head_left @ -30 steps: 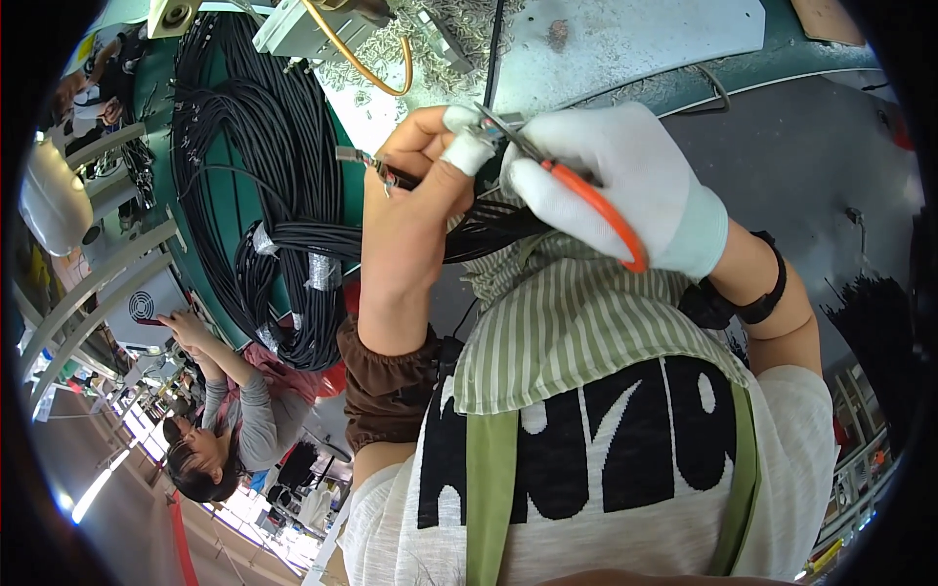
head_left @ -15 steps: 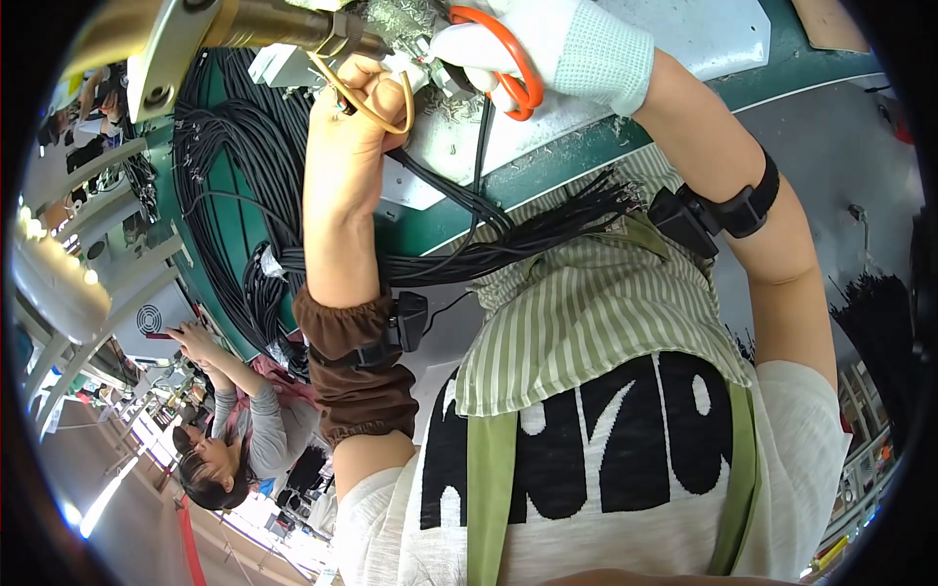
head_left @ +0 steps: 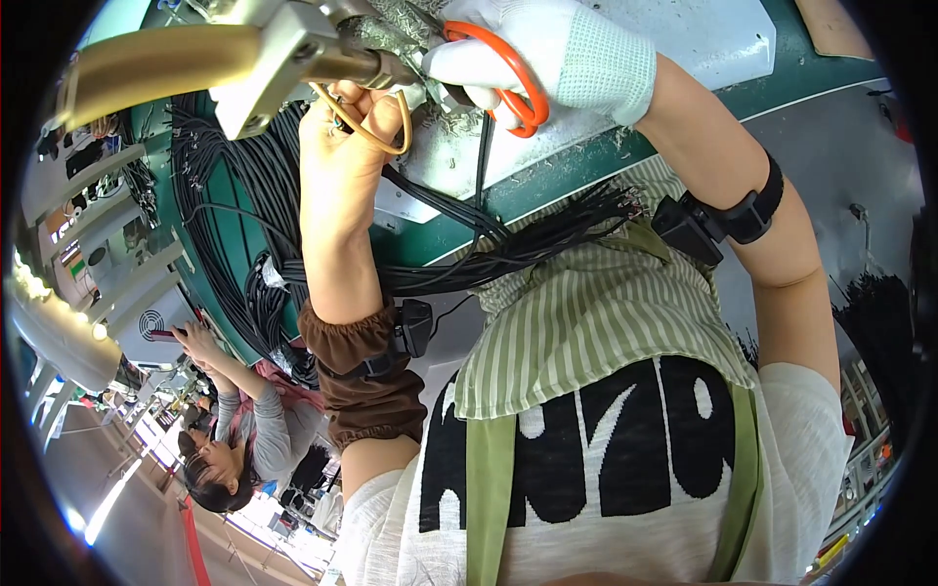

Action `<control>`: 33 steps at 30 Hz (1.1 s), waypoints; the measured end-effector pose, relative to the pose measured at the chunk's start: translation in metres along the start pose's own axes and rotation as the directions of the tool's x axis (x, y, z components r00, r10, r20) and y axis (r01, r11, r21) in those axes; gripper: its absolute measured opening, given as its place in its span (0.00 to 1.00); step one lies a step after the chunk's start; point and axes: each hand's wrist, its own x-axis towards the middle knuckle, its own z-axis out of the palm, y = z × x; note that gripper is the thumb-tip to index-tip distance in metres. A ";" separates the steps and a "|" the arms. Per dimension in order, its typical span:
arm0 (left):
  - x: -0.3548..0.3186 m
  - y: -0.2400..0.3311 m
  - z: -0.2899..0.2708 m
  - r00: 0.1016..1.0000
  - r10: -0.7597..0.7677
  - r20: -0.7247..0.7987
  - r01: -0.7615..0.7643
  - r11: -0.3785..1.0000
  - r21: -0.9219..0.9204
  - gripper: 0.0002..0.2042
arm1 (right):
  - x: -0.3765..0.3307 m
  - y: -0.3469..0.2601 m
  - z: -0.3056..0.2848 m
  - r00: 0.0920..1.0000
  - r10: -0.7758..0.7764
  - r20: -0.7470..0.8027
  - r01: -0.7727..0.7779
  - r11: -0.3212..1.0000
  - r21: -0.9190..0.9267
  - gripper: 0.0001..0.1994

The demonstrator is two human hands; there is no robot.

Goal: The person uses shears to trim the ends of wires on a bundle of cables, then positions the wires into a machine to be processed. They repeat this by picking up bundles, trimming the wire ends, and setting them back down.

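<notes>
The orange-handled scissors (head_left: 503,73) are grasped by the white-gloved right hand (head_left: 547,49) at the 12 o'clock edge, fingers threaded through the loops. At 9 o'clock of the scissors, the bare left hand (head_left: 347,146) is clenched beneath the metal nozzle (head_left: 293,59), with a thin yellow wire loop (head_left: 376,132) against its fingers. A bundle of black cables (head_left: 508,244) is draped over the green bench (head_left: 586,166), at 6 o'clock of both hands.

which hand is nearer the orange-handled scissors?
Right. The white-gloved right hand grips the orange-handled scissors, fingers through the loops. The bare left hand is beside them, to their left, pinching a black cable under the metal tool head.
</notes>
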 end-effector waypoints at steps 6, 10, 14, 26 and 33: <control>-0.004 0.004 0.004 1.000 -0.001 0.009 0.002 0.999 -0.045 0.13 | 0.000 0.002 0.002 0.998 0.059 -0.033 -0.058 0.998 0.027 0.14; -0.005 0.003 0.002 1.000 -0.005 0.026 0.006 1.000 -0.019 0.12 | -0.003 0.001 0.001 1.000 0.002 -0.019 -0.002 1.000 0.016 0.12; -0.008 0.006 0.013 0.999 0.041 0.033 -0.040 0.999 -0.020 0.11 | -0.012 0.021 0.008 0.620 -0.768 -0.163 0.450 0.518 -0.727 0.11; -0.078 0.036 0.035 0.785 -0.174 0.595 0.156 0.984 0.083 0.11 | -0.082 -0.018 0.038 0.842 -0.538 0.028 0.420 0.622 -0.661 0.10; -0.095 0.045 0.067 0.999 0.036 -0.037 -0.038 0.996 -0.078 0.11 | -0.092 -0.038 0.041 0.994 0.030 -0.102 -0.043 0.991 -0.127 0.11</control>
